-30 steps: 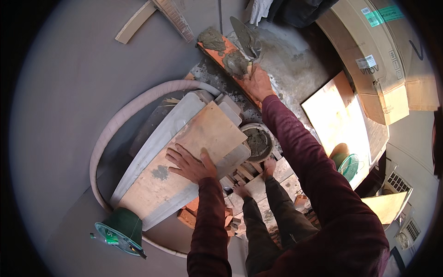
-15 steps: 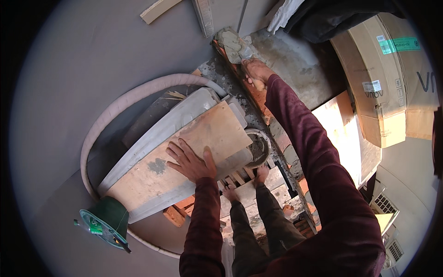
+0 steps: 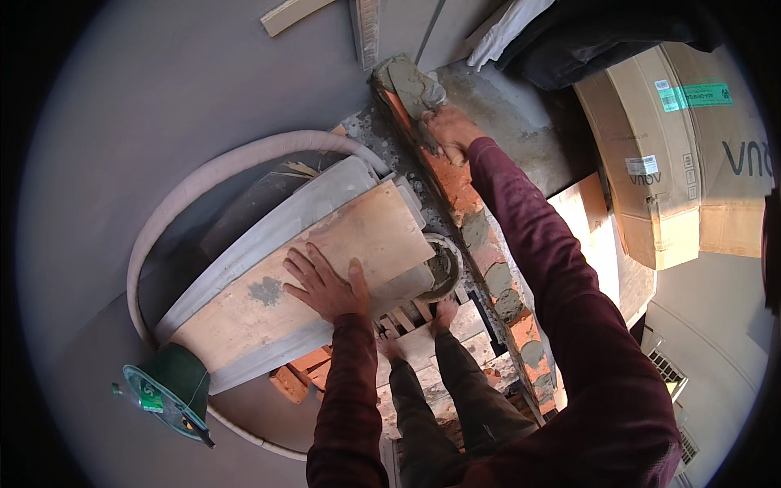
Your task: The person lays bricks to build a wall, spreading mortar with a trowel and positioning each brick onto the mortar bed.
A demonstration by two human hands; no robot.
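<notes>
My right hand is closed round the handle of a trowel, at the far end of a low brick wall. Grey mortar lies at that end and hides most of the trowel's blade. My left hand rests flat with fingers spread on a wooden board, which carries a grey mortar stain. Under the board is a long pale grey tub. Just past the board's right end, beside my feet, stands a round bucket with mortar inside.
A thick wrapped hose curves round the tub's left side. At lower left is a green bucket with items in it. Loose bricks lie below the tub. Cardboard boxes and dark cloth are on the right.
My right hand and the trowel have shifted slightly down along the wall top, with the mortar there looking flatter. My left hand stays flat on the board. The whole view has swung a little.
</notes>
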